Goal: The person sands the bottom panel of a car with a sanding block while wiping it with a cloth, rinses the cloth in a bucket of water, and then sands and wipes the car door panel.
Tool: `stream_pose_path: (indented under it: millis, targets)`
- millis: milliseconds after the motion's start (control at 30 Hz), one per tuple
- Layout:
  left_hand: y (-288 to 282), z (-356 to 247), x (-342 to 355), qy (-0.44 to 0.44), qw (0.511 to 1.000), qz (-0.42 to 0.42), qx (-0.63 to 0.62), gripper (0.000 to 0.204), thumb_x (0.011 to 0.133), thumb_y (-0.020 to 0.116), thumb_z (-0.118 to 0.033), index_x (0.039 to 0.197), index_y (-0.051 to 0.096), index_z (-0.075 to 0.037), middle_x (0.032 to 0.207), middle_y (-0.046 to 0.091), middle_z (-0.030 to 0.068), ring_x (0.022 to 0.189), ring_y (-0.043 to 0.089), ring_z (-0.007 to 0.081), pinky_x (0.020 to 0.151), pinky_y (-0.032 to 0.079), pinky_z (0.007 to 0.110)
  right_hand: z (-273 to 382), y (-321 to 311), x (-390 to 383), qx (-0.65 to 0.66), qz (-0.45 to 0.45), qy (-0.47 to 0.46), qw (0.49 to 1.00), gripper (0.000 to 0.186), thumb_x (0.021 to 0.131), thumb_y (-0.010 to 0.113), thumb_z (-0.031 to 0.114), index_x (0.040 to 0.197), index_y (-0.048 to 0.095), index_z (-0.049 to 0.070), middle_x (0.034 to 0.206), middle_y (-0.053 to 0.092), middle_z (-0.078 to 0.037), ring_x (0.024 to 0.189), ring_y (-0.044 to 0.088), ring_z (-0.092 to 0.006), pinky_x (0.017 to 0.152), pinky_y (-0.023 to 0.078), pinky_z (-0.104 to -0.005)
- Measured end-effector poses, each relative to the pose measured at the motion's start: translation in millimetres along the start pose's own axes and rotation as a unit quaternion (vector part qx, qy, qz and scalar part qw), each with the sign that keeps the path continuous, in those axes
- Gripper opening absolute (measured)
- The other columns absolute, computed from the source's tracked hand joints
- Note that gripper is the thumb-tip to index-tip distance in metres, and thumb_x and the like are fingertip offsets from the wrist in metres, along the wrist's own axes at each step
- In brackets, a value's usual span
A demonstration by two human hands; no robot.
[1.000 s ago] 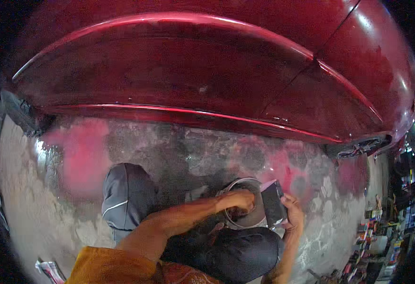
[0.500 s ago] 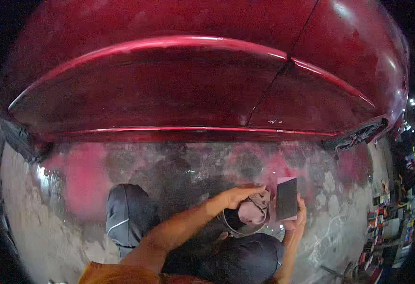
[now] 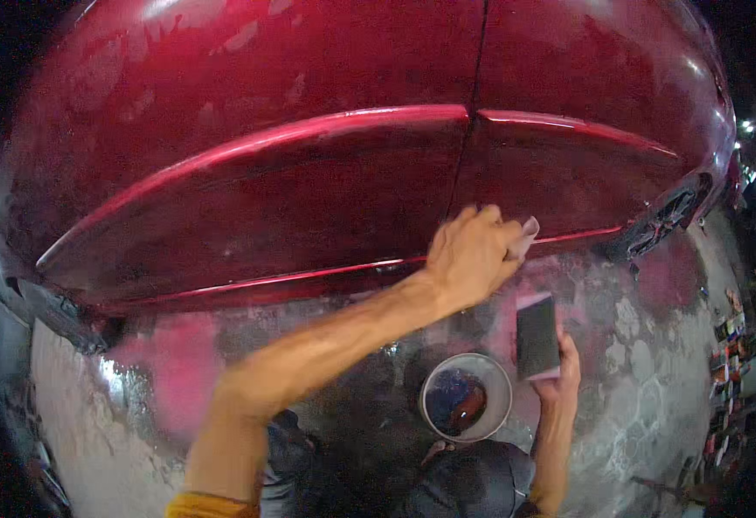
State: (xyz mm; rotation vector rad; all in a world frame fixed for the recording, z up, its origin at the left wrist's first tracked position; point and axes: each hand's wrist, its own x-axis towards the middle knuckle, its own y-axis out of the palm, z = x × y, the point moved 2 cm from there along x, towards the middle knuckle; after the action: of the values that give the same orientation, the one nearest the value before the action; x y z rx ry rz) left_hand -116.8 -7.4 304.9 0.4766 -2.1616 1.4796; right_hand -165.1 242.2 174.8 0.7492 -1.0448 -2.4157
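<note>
My left hand [image 3: 475, 257] is closed around a pinkish-grey cloth, up against the lower side of a red car [image 3: 309, 181] just by the door seam. Only a pale end of the cloth [image 3: 526, 236] sticks out past my fingers. Lower and to the right, my right hand [image 3: 568, 367] grips a flat dark rectangular block [image 3: 537, 338] with a pale pink sheet [image 3: 540, 298] showing at its ends. Between my forearms stands a round bucket [image 3: 500, 380] holding dark liquid with a reddish patch.
Pink and red stains mark the wet grey floor [image 3: 179, 358] below the car. A wheel [image 3: 667, 220] is at the car's right end. My knee [image 3: 473, 479] is close to the bucket. Blurred clutter [image 3: 736, 354] lines the far right edge.
My left hand has lifted the cloth from the bucket up to the car's side. The liquid in the bucket is now visible. My right hand still holds the block, slightly shifted.
</note>
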Motion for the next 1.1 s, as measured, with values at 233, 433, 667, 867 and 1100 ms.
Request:
stream_pose_path:
  millis: [233, 433, 667, 867, 1100]
  targets:
    - [-46.7, 51.1, -19.8, 0.304, 0.861, -0.111, 0.393, 0.021, 0.079, 0.066, -0.030, 0.095, 0.069, -0.018, 0.116, 0.062, 0.0017, 0.114, 0.060, 0.0274, 0.093, 0.045, 0.053, -19.4, 93.9, 29.7, -0.082, -0.017, -0.001, 0.996, 0.033, 0.095, 0.067, 0.031, 0.115, 0.066, 0.004, 0.104, 0.073, -0.015, 0.085, 0.072, -0.0298, 0.075, 0.060, -0.0478]
    - [-155.6, 102.0, -123.0, 0.181, 0.866, -0.208, 0.417, 0.031, 0.068, 0.078, -0.025, 0.096, 0.072, -0.012, 0.107, 0.067, 0.0056, 0.098, 0.061, 0.0317, 0.079, 0.050, 0.045, -28.0, 121.3, 29.9, -0.228, 0.037, -0.133, 0.964, 0.019, 0.092, 0.072, 0.018, 0.101, 0.073, 0.001, 0.082, 0.070, -0.001, 0.066, 0.062, -0.0089, 0.058, 0.049, -0.0246]
    - [-111.6, 103.3, -95.2, 0.207, 0.870, -0.292, 0.339, 0.013, 0.077, 0.071, -0.026, 0.085, 0.065, -0.019, 0.099, 0.064, 0.0003, 0.086, 0.063, 0.0244, 0.074, 0.049, 0.041, -43.9, 180.5, 58.9, -0.400, -0.013, -0.455, 0.795, 0.040, 0.094, 0.070, 0.018, 0.127, 0.062, -0.004, 0.104, 0.065, -0.007, 0.089, 0.059, -0.0139, 0.079, 0.049, -0.0308]
    - [-144.3, 139.7, -150.6, 0.149, 0.883, -0.328, 0.301, 0.019, 0.075, 0.073, -0.028, 0.091, 0.070, -0.019, 0.105, 0.067, 0.0013, 0.096, 0.060, 0.0293, 0.075, 0.050, 0.044, -101.9, 223.8, 83.6, -0.544, -0.021, -0.626, 0.559, 0.053, 0.090, 0.074, 0.013, 0.134, 0.049, -0.002, 0.117, 0.049, -0.015, 0.108, 0.048, -0.0258, 0.092, 0.043, -0.0381]
    - [-200.4, 160.8, -190.0, 0.114, 0.862, -0.329, 0.369, 0.028, 0.068, 0.076, -0.019, 0.094, 0.074, -0.011, 0.097, 0.065, 0.0062, 0.081, 0.059, 0.0288, 0.065, 0.049, 0.039, -92.0, 201.0, 125.6, -0.553, -0.020, -0.631, 0.544, 0.060, 0.088, 0.076, 0.012, 0.136, 0.043, -0.004, 0.122, 0.045, -0.021, 0.114, 0.046, -0.0343, 0.100, 0.037, -0.0472]
